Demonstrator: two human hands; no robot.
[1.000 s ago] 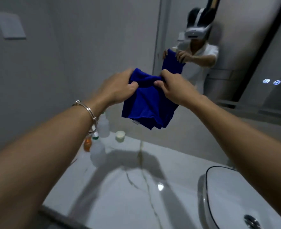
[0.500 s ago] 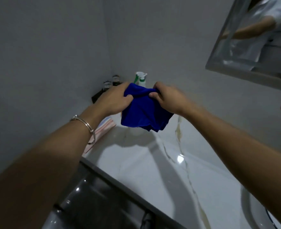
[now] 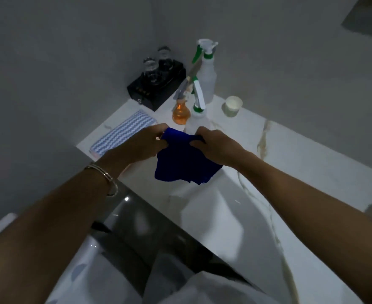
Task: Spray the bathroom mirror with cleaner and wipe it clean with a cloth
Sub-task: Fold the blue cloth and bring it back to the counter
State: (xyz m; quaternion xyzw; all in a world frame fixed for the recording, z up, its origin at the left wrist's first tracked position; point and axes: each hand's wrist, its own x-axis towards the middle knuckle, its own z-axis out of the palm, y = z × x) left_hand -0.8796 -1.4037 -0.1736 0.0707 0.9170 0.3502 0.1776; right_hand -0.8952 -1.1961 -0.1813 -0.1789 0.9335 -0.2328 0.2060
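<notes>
Left hand: my left hand (image 3: 141,145) pinches the upper left edge of the cloth (image 3: 185,165), fingers curled round a bunched fold.
Right hand: my right hand (image 3: 218,145) grips the upper right edge, thumb and fingers closed on the fabric.
Cloth: blue, centre of the frame, hanging between both hands above the white surface (image 3: 290,161). It seems clear of the surface. The lower edge shows several layers, so it is already doubled over.
Sprayers: two white bottles with green triggers, upper middle of the frame. The nearer sprayer (image 3: 197,102) stands just behind the cloth, its base hidden by my hands. The taller sprayer (image 3: 207,77) is back against the wall.
Mirror: only a dim sliver of the mirror (image 3: 369,16) shows in the upper right corner. I cannot tell whether it is wet or dry.
Step, my reading: folding the cloth into a pad before spraying and wiping.
Doing it well: keep both pinches at the top corners and bring the edges together evenly, so the pad has a flat face. Then pass it to one hand so the other is free for a trigger.
Watch: an orange bottle (image 3: 181,113) touches or nearly touches the nearer sprayer, and a paper cup (image 3: 232,106) stands near. Lift the sprayer straight up, and keep the hanging cloth from sweeping either.
Also noted: a black tray (image 3: 158,88) with two glasses and a striped mat (image 3: 123,134), upper left.
</notes>
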